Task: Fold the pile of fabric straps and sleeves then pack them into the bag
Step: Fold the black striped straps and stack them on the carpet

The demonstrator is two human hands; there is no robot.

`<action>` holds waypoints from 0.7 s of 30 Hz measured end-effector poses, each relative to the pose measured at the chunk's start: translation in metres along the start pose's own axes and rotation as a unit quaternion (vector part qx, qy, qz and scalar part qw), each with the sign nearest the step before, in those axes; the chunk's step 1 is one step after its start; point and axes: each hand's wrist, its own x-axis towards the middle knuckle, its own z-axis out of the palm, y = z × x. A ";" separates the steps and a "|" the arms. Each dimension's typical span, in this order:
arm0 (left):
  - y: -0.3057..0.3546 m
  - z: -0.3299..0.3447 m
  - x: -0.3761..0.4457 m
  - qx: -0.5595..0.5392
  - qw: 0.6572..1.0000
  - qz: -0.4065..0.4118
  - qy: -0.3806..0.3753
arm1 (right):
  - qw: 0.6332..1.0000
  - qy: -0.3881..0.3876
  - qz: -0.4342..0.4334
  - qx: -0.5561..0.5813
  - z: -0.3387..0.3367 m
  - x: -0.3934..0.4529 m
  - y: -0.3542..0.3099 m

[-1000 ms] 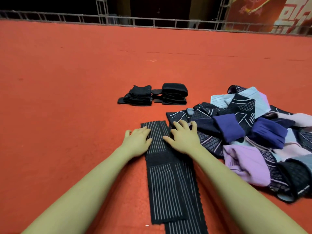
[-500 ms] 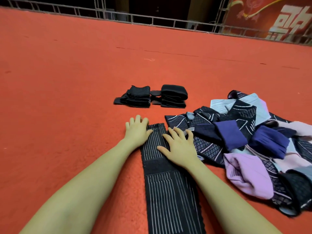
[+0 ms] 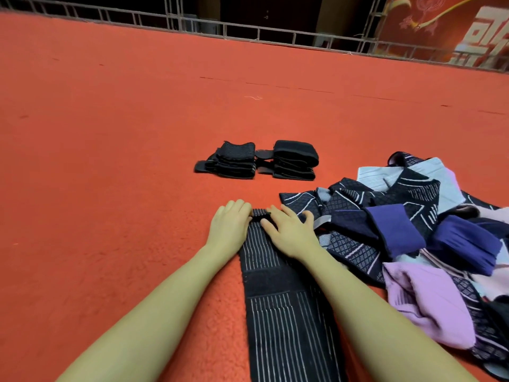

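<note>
A long black strap with thin white stripes lies flat on the red carpet and runs from the bottom edge away from me. My left hand and my right hand are both at its far end. The left fingers curl over the far left corner. The right thumb and forefinger pinch the far right corner, and the end edge is lifted a little between the hands. Two stacks of folded black straps sit farther away. A loose pile of sleeves in navy, purple, lilac and pale blue lies to the right. No bag is in view.
Red carpet stretches wide to the left and ahead. A metal railing runs along its far edge, with a red banner behind it at the top right. The sleeve pile touches the strap's right side near my right forearm.
Both hands slid from the middle of the strap up to its far end and took hold of it. The end edge now lifts slightly. The view tilted a little.
</note>
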 end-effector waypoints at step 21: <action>-0.018 -0.071 -0.020 0.049 0.983 -0.075 0.158 | 0.986 0.080 -0.064 0.130 -0.004 -0.057 -0.027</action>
